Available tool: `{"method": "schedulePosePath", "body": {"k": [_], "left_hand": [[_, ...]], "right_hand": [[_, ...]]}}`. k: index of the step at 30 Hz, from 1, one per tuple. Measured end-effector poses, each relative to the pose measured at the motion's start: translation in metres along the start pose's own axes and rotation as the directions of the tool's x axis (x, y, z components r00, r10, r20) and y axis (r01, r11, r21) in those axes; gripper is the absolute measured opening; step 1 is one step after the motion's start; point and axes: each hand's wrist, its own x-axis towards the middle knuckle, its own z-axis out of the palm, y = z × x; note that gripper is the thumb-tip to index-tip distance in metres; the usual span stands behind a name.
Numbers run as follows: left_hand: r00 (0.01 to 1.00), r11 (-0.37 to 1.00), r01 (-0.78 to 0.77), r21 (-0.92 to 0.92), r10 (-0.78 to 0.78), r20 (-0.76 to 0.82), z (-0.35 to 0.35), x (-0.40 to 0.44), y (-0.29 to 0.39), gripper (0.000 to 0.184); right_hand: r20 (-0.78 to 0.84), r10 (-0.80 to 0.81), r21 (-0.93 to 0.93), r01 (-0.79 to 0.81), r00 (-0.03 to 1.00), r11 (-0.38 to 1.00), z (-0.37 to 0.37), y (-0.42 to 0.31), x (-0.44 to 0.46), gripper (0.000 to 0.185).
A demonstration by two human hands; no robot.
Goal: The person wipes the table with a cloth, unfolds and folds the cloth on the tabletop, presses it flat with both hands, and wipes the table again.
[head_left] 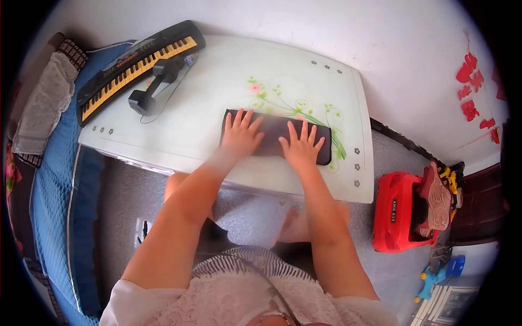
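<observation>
Head view shows 2 bare hands pressing on a flat dark case [273,137], which lies near the front edge of a pale table [217,73], partly over a printed green flower design [291,107]. The left hand [241,135] rests on the case's left part and the right hand [302,146] on its right part; both are open, fingers spread, with nothing gripped. No writing can be read on the case.

At the table's left end, an electronic keyboard [136,70] lies at a slant, its small lettering illegible, with a dark dumbbell [156,88] beside it. Right of the table, a red toy car [391,187] bears a black plate reading "XMX", followed by digits too small to read surely.
</observation>
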Motion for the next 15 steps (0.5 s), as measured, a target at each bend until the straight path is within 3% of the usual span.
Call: {"method": "schedulePosePath", "body": {"k": [5, 8, 15], "left_hand": [[0.999, 0.999, 0.032, -0.002, -0.032, 0.014, 0.007, 0.038, -0.006, 0.06], [0.997, 0.998, 0.067, -0.015, -0.066, 0.05, 0.001, 0.058, -0.003, 0.06], [0.994, 0.996, 0.087, -0.003, -0.087, 0.06, 0.006, 0.068, -0.003, 0.06]], "right_hand": [[-0.01, 0.015, 0.009, -0.015, 1.0, 1.0, 0.007, 0.003, 0.041, 0.068], [0.134, 0.094, -0.053, -0.087, 0.987, 0.995, -0.003, -0.002, 0.065, 0.067], [0.146, 0.104, -0.06, -0.096, 0.984, 0.994, -0.004, -0.002, 0.075, 0.067]]}}
